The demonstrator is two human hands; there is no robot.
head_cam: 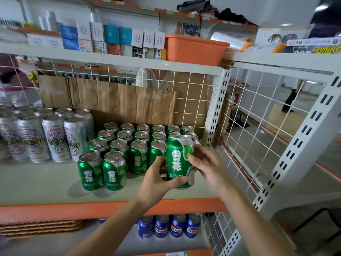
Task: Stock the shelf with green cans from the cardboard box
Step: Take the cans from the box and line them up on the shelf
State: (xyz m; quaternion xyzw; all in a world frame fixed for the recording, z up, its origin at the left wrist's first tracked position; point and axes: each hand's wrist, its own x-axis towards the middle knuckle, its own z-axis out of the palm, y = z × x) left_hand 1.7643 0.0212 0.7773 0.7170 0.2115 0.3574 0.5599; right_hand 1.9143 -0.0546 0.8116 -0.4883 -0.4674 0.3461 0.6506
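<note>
Between 2 hands [158, 183], 1 green can [180, 161]

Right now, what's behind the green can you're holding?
Behind the held green can stand more green cans in rows, then brown cardboard. The held can covers some cans directly behind it.

Glossy metal green cans [114, 170] stand before creased cardboard [121, 102] on matt shelf [36, 182].

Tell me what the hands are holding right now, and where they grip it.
One green can, upright: left hand on its lower left side, right hand on its right side.
</note>
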